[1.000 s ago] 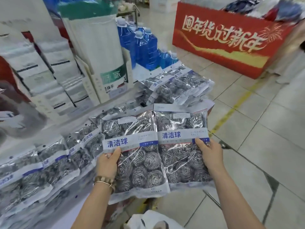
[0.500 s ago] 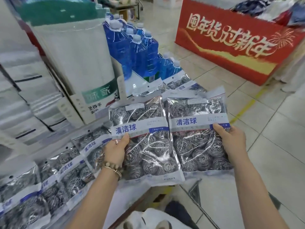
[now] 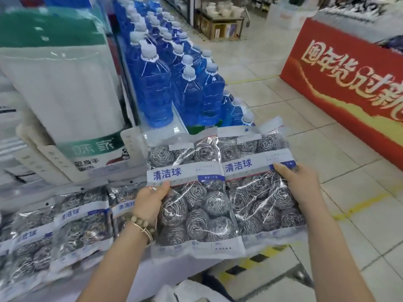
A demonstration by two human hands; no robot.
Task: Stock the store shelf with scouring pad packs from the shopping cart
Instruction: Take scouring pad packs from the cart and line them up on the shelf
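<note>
Two hands reach fwd: L hand (image 3: 150, 203) pinches left pack (image 3: 196, 214), R hand (image 3: 301, 188) right pack (image 3: 259, 199).

Hands: the fingers of the left hand (image 3: 150, 201) and right hand (image 3: 301, 188) lay hidden behind the left pack (image 3: 189, 205) and right pack (image 3: 259, 192); only the thumbs showed on the fronts.
Label print: the small lines beside the large blue characters on both packs were too fine to read.
Shelf packs (image 3: 80, 223): the row ran off the left edge, smeared by blur.
Red display (image 3: 349, 88): its gold lettering was cut by the right edge.
Bottom edge: a white object (image 3: 189, 293) was cropped and could not be identified.
</note>
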